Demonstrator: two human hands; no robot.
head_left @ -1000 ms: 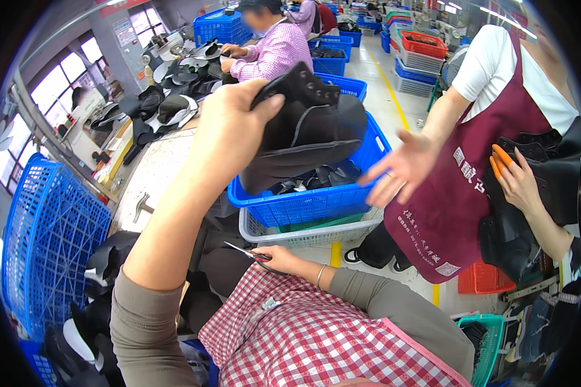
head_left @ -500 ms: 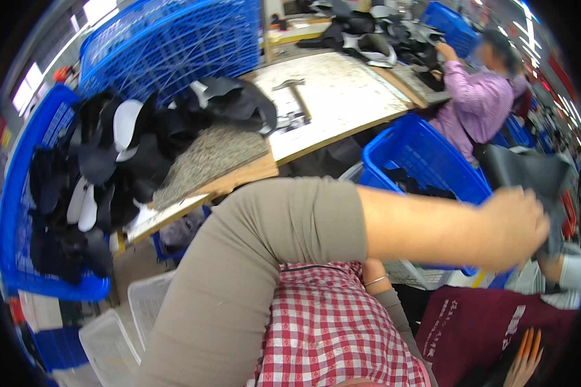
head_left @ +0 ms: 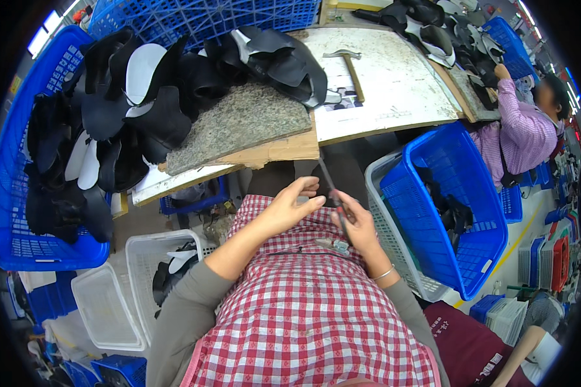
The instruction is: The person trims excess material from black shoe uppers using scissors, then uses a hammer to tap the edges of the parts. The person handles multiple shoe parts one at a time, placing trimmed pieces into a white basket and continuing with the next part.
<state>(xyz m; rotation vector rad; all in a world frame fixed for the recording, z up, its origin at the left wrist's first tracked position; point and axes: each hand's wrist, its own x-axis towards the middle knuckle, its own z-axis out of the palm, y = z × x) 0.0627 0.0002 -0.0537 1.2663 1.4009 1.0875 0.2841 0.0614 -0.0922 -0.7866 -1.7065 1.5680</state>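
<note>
In front of my checkered apron [head_left: 303,303], my right hand [head_left: 358,222] is closed around a long, thin, dark grey tool [head_left: 328,174]. The tool slants up toward the bench edge; its exact kind I cannot make out. My left hand [head_left: 295,205] hovers just beside it, fingers loosely bent and thumb apart, with nothing in it. A small silvery object [head_left: 332,244] lies against the apron below my right hand. Beyond my hands, black shoe uppers [head_left: 281,58] rest at the back of a grey rough board [head_left: 248,119] on the bench.
A hammer [head_left: 350,74] lies on the white bench top [head_left: 394,84]. More uppers fill a blue crate [head_left: 10,213] at left. Another blue crate [head_left: 490,248] stands tilted at right, on a white basket [head_left: 384,219]. A co-worker in a pink shirt [head_left: 526,129] handles uppers at the far right.
My left hand has come back from the far right, where it was at a dark sheet-like piece, and is now empty before my apron. My view has shifted; my right hand now shows with the tool.
</note>
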